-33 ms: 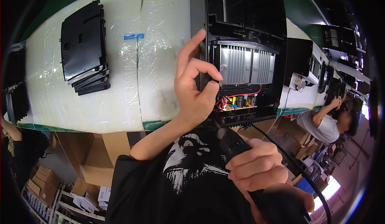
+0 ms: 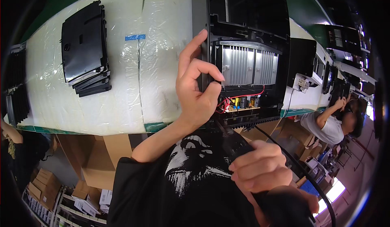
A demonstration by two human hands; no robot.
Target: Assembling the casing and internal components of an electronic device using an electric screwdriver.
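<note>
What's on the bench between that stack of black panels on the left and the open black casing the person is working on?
In the head view, only plastic-wrapped white bench lies between the stack of black panels and the open black casing, apart from a small blue tape strip and a seam in the wrap.

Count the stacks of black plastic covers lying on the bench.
2: one stack lies left of the left hand; another stack lies at the bench's far left edge, partly cut off. More may be hidden.
</note>
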